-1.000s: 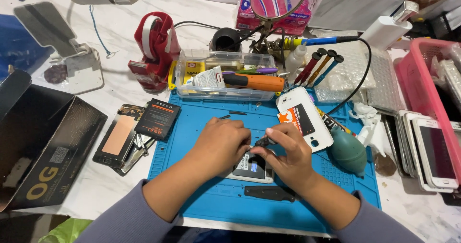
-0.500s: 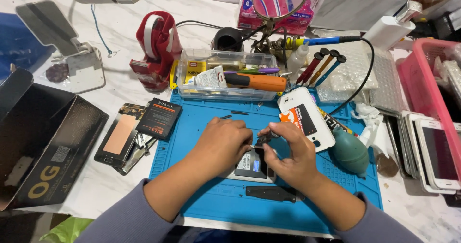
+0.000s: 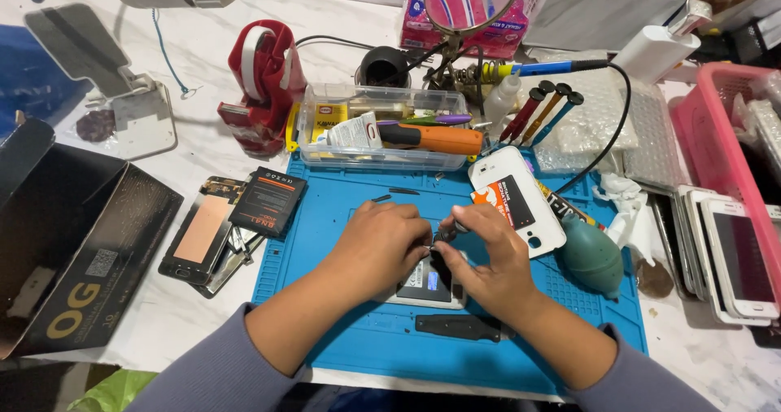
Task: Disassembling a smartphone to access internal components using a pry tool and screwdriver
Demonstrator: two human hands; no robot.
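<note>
1. So the opened phone (image 3: 429,282) sits face-down near the middle of the blue repair mat (image 3: 561,331), and both hands are right on top of it. Its white back cover (image 3: 514,200) is already off, lying just up and right of the phone on the same mat. A black battery (image 3: 267,202) is out too, resting off the mat's left edge on top of another stripped handset (image 3: 199,235).
2. What looks left, going by this: the phone's insides are exposed and nothing has been closed up, so I'd call it somewhere mid-job. Can't see much of the board itself, the hands cover most of it.
3. Left hand (image 3: 381,245) lies palm-down over the phone's left half, fingers curled in toward its top edge. Whether that grip actually pinches anything I can't tell, the fingertips are hidden.
4. Right hand (image 3: 488,261) arches over the phone's right side, thumb and forefinger pinched tight on a small dark tool or part (image 3: 446,235) just above the phone's top edge. Too small to say what it is.
5. A slim black strip (image 3: 455,327) lies just below the phone, and a teal air blower (image 3: 592,257) sits right of the white cover.
</note>
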